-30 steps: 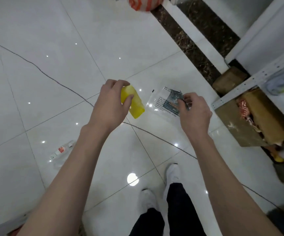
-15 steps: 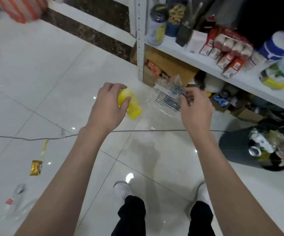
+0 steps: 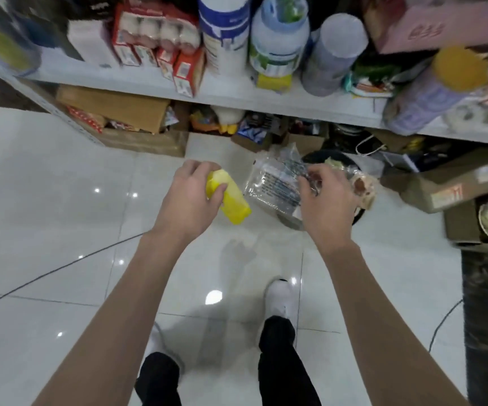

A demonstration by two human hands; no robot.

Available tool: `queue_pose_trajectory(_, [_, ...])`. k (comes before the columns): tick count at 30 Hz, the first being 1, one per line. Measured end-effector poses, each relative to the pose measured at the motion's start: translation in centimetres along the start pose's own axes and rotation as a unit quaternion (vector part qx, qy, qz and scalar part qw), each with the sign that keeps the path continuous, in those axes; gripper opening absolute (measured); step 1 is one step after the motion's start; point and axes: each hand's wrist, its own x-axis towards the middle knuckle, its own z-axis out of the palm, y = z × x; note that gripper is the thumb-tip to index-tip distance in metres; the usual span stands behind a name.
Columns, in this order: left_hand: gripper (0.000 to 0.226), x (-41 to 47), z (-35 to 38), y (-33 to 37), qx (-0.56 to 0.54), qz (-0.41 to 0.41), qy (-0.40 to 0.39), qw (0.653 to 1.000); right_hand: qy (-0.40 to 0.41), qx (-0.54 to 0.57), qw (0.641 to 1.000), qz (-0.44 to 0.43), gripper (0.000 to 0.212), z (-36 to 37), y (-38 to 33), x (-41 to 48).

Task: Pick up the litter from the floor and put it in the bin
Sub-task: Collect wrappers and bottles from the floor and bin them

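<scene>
My left hand (image 3: 188,197) is shut on a crumpled yellow plastic cup (image 3: 231,200), held out above the floor. My right hand (image 3: 329,197) pinches a clear plastic wrapper (image 3: 275,183) with dark print, which hangs to the left of the fingers. Right behind and under my right hand stands a dark round bin (image 3: 336,159) with litter in it; the hand and the wrapper hide most of its rim. The wrapper hangs over the bin's left edge. The cup is to the left of the bin.
A white shelf (image 3: 237,98) packed with bottles, jars and red cartons runs across the top, with cardboard boxes (image 3: 137,118) under it. More boxes (image 3: 448,186) and a dark post (image 3: 480,317) stand at the right. White glossy floor tiles (image 3: 61,215) lie to the left. My white shoes are below.
The view has swung right: the shelf and the bin have come closer and the bin now lies under my right hand. Both hands still hold the same items.
</scene>
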Motion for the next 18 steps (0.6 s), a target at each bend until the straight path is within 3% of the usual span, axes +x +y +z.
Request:
queue_pose_trajectory(9, [0.032, 6.6, 16.9, 9.1, -0.024, 0.047, -0.074, 0.996, 0.042, -0.039, 0.993, 0.101, 0.021, -3.2, 16.6, 7.1])
queue_pose_trajectory(18, [0.033, 11.1, 28.3, 8.7, -0.033, 0.066, -0.129, 0.989, 0.062, -0.044, 0.988, 0.135, 0.020, 1.7, 23.6, 10.2])
